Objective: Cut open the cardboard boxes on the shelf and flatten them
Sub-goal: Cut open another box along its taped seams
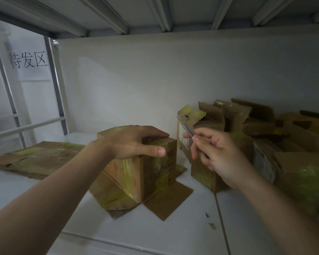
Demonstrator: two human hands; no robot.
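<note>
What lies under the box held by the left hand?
Its opened flaps lie spread on the white shelf. The box hides whatever is beneath its middle.

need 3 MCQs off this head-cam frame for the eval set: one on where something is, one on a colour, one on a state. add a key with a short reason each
1. Where does the flattened cardboard lie relative to the taped box under the left hand?
A. on the shelf, to its left
B. on top of it
C. leaning on the wall behind it

2. What colour is the tape on that box?
A. blue
B. yellowish-green
C. red

3. What is the right hand doing?
A. hanging empty
B. pressing flat on the shelf
C. gripping a thin blade

Key:
1 A: the flat sheets lie on the shelf left of the box.
2 B: the glossy strips across the brown card look yellow-green.
3 C: the fingers curl round a slim metallic tool that points up and left.
</note>
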